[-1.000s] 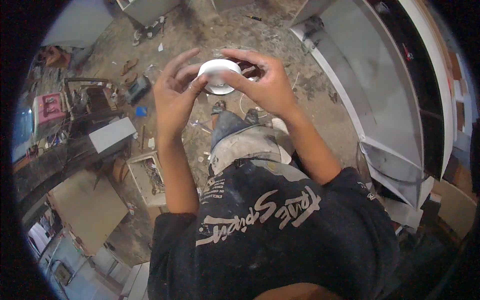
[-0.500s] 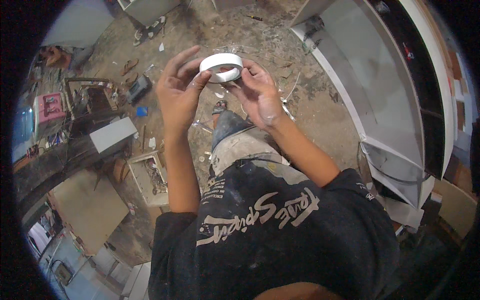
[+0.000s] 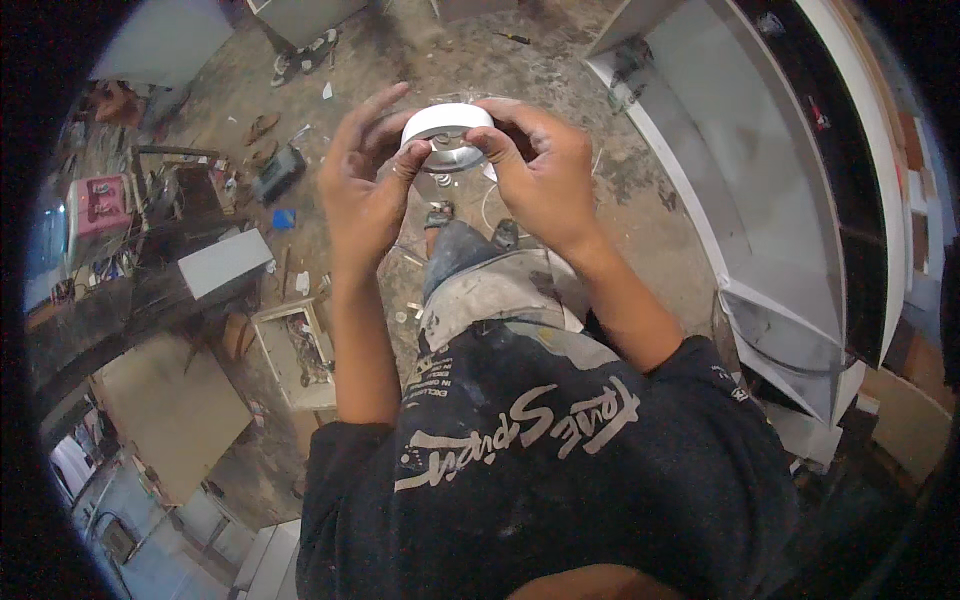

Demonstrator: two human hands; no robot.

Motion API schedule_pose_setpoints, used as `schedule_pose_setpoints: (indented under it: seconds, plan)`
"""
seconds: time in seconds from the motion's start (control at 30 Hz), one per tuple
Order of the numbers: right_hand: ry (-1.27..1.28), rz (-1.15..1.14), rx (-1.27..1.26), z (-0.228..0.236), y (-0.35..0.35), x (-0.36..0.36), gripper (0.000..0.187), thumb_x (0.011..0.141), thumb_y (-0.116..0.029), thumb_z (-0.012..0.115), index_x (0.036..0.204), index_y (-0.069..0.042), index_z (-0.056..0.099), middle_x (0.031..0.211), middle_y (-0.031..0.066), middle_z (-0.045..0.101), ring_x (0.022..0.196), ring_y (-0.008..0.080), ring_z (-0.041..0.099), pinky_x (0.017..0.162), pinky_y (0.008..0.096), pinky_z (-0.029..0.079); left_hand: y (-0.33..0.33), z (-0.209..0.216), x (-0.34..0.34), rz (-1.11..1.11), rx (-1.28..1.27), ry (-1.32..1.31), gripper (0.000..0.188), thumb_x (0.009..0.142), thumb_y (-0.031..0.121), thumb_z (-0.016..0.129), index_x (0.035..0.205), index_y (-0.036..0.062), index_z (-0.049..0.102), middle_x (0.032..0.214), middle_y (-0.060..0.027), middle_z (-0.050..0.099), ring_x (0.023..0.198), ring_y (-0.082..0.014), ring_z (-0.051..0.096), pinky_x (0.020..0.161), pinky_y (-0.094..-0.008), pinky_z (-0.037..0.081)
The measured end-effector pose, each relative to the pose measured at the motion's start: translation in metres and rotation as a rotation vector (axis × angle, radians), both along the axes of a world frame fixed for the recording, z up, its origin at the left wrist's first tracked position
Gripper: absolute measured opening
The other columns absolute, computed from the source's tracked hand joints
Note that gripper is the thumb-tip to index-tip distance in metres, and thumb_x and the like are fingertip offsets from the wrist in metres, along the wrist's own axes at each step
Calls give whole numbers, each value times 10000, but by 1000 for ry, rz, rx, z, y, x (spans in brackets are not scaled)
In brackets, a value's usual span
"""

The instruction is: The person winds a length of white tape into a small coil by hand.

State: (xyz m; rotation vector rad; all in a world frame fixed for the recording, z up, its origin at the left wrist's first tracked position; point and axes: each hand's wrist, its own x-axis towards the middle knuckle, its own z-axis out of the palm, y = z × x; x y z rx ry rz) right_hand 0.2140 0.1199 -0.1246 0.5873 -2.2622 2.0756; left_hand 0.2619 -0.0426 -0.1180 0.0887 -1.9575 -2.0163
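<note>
I hold a small round white fitting [image 3: 447,132], shaped like a shallow disc with a metal underside, up in front of me with both hands. My left hand [image 3: 362,190] grips its left edge with thumb and fingertips, the other fingers spread upward. My right hand [image 3: 538,172] wraps over its right side, thumb pressing on the rim. Below the hands I see my dark printed shirt and dusty jeans.
A tall white cabinet [image 3: 760,190] stands open on the right. On the dirty floor to the left lie a white board [image 3: 224,263], a shallow box of small parts [image 3: 298,350], a brown panel [image 3: 170,410] and scattered tools and scraps.
Both hands shifted slightly with the white fitting, turning it; my right hand moved from beneath it to over its right side and rim.
</note>
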Motion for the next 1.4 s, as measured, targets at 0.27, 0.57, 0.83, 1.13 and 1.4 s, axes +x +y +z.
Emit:
schedule_pose_setpoints:
  seconds: [0.27,0.57,0.83,1.13,1.4]
  plan:
    - [-79,104,-333,-18,-8,2,320,884,-209,698,1120,2,651,991,88,685,977,177,635,833,325,512,-8,-2,3,61,-89,51,511,830,36,735,1289,-21,518,1102,-146,659,990,-193,640,862,-323,529]
    - [-107,102,-120,11,5,-10,266,866,-180,717,1051,5,668,1021,109,683,959,152,647,732,314,545,-1,6,-1,-3,24,65,517,829,32,734,1291,-36,512,1115,-154,651,1016,-198,632,873,-313,522]
    - [-307,294,-323,-33,3,1,423,888,-187,705,1230,6,547,1178,102,609,1046,175,603,917,311,491,-9,15,2,37,-20,10,509,831,43,736,1286,-32,521,1102,-146,657,1017,-200,628,898,-321,503]
    - [-116,225,85,30,8,-14,276,822,-48,734,1082,19,672,1030,100,694,947,161,652,842,284,521,-5,17,2,-48,-65,36,495,845,45,721,1287,-38,516,1138,-142,650,1035,-201,628,885,-314,516]
    - [-467,177,-439,-37,-8,8,449,791,-15,742,1210,12,584,1058,108,680,935,149,652,791,263,530,-10,1,1,23,-45,69,476,843,0,701,1277,-53,512,1227,-153,607,1071,-216,616,896,-323,528]
